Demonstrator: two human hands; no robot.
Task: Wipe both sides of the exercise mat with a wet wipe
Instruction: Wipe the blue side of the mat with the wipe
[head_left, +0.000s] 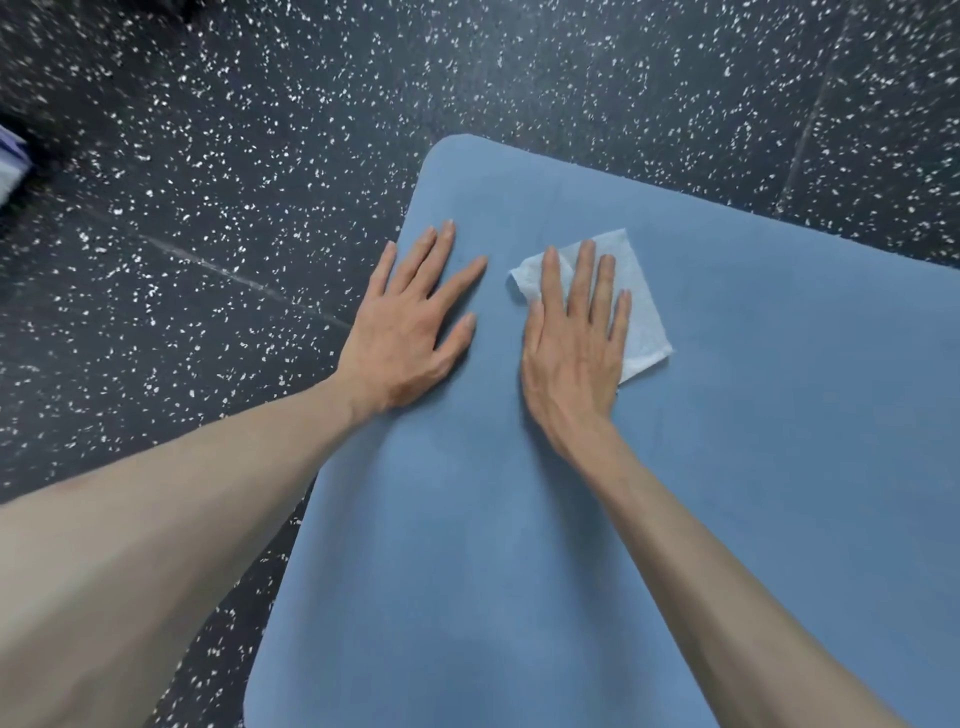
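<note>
Exercise mat (727, 415), blue, is laid flat on the speckled floor (208, 208). It is steadied by the flat left hand (410, 332); the wet wipe (639, 312) is pressed down under the outstretched right hand (576, 343). Soft, light and flexible by appearance, it is best lifted at a corner.

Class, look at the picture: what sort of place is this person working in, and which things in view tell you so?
Probably a gym or home workout room. The black white-speckled floor looks like rubber gym tiling with seams, and a blue exercise mat lies on it, being wiped with a white wet wipe.
</note>
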